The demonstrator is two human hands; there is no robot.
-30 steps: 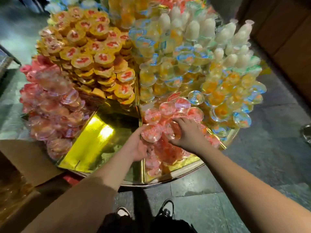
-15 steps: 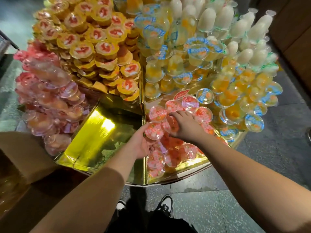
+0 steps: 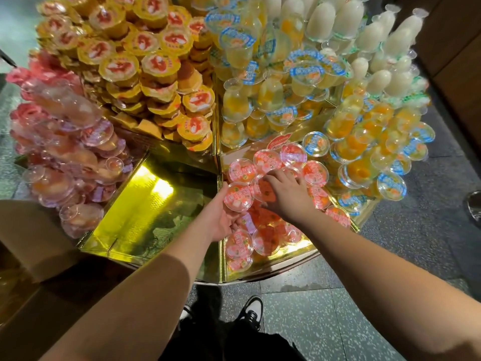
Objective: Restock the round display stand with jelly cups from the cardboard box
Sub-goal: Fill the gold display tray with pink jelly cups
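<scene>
A clear red cup [image 3: 238, 196] with a checked lid sits in the left hand [image 3: 221, 217], whose fingers curl under it. It is over the gold stand [image 3: 145, 217], by the red pile [image 3: 270, 230]. The right hand [image 3: 286, 196] lies flat on that pile, fingers bent. A box [image 3: 31, 243] sits at the left.

I have one view only, from the camera worn on the person's head, so nothing is shared with a second view. It looks forward and steeply down, close over the round display stand [image 3: 263, 276], whose near rim sits just below centre. The terrazzo floor [image 3: 325, 316] fills 5 o'clock, and the cardboard box [image 3: 28, 238] sits at 9 o'clock.
</scene>
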